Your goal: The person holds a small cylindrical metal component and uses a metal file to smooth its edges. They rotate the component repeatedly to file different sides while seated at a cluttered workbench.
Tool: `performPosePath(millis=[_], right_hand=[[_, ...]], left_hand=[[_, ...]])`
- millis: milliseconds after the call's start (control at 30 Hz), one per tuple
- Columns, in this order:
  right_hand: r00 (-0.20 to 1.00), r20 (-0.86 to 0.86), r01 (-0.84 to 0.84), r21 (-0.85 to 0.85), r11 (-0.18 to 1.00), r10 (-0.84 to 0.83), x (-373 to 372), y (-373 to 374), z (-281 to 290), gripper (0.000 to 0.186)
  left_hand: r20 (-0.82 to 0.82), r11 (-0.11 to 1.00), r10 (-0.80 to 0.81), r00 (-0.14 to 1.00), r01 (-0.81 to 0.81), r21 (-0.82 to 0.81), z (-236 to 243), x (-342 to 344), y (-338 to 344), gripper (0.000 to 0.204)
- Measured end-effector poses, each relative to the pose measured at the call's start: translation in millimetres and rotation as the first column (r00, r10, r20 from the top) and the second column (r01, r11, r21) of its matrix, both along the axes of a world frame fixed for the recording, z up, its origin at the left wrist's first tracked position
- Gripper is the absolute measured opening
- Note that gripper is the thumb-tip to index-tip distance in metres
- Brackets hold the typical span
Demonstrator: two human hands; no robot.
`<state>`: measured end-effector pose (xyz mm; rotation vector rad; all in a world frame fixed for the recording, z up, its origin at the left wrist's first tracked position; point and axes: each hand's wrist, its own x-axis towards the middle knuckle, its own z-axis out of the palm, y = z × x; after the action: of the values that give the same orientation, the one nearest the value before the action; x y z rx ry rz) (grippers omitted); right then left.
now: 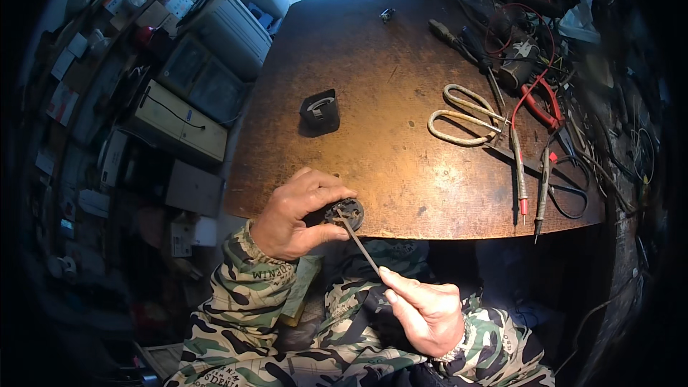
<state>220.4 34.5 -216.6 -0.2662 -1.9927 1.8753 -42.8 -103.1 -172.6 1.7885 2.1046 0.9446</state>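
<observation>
At the table's near edge, my left hand [297, 218] grips a small dark round part [352, 213] between thumb and fingers, its exposed face showing some rough fittings. A thin metal rod-like tool [365, 251] rests with its tip on that part. My right hand [419, 312] is closed on the tool's lower end, below the table edge; whether it has a handle is hidden by my fingers. Further up the wooden table [373, 86] sits a black square piece [319, 120] with a pale curved element on it.
Old scissors [451, 136], test probes [522, 183] with leads, red-handled pliers [546, 107], screwdrivers [448, 36] and tangled cables crowd the table's right. A small metal bit [387, 14] lies near the far end. Cabinets [179, 118] and cluttered shelves line the left.
</observation>
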Motion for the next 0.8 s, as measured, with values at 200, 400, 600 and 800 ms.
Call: performPosePath(millis=[200,400,600,800], right_hand=[[1.0,0.012,0.017,0.062,0.998,-0.018,4,1,4,0.036],[0.99,0.134,-0.054,0.148,0.988,0.034,25,18,15,0.036],[0.985,0.171,0.001,0.072,0.997,-0.013,29,17,9,0.037],[0.989,0.145,-0.035,0.054,0.998,0.027,16,12,5,0.037]], left_hand=[[0.004,1.0,0.0,1.0,0.0,-0.024,4,1,-1,0.059],[0.009,1.0,0.012,1.0,-0.012,0.001,-1,1,-3,0.067],[0.042,1.0,0.012,0.999,-0.011,-0.017,1,1,-3,0.063],[0.024,1.0,0.012,1.0,-0.011,-0.028,2,3,-2,0.064]])
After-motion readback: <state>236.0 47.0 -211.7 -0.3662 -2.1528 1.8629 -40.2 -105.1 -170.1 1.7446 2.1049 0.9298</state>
